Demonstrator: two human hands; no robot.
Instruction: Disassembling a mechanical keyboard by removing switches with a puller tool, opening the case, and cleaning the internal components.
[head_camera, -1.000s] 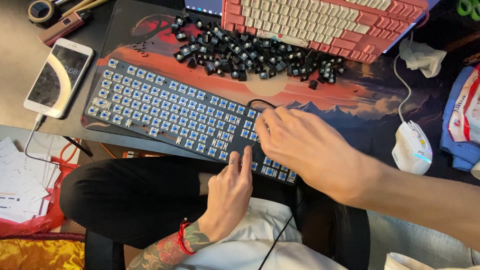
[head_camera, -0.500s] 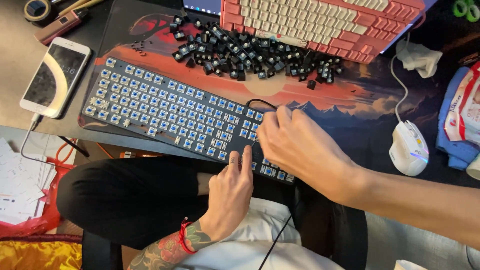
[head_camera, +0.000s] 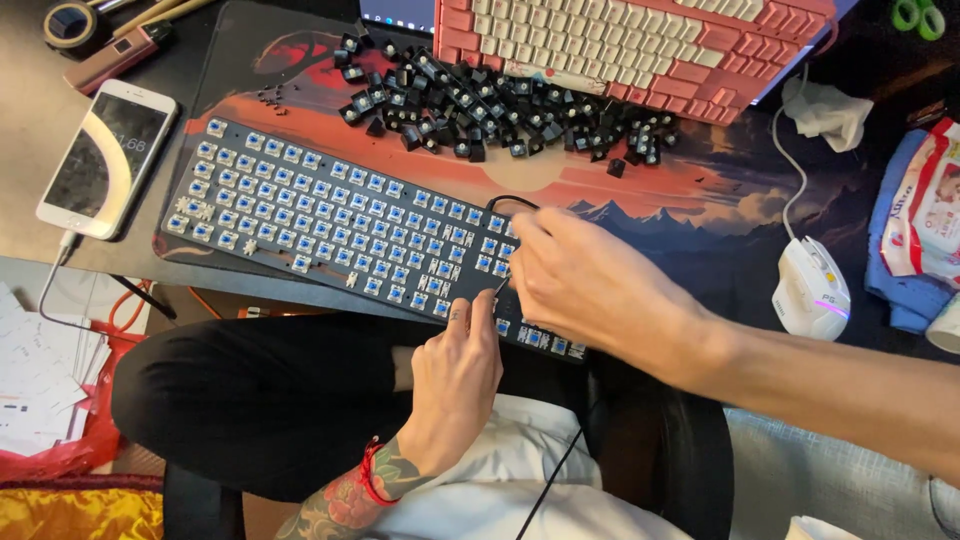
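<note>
While both hands meet at near right end of bare black keyboard (head_camera: 340, 225), right hand (head_camera: 590, 280) pinches thin wire tool, left hand (head_camera: 455, 375) presses keyboard edge. Keyboard runs far-left to near-right. Loose black keycaps (head_camera: 500, 105) far.

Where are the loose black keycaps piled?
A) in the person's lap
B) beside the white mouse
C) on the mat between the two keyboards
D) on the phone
C: the keycaps lie heaped on the mat, just below the pink keyboard and above the stripped black keyboard that both hands are working on.
</note>
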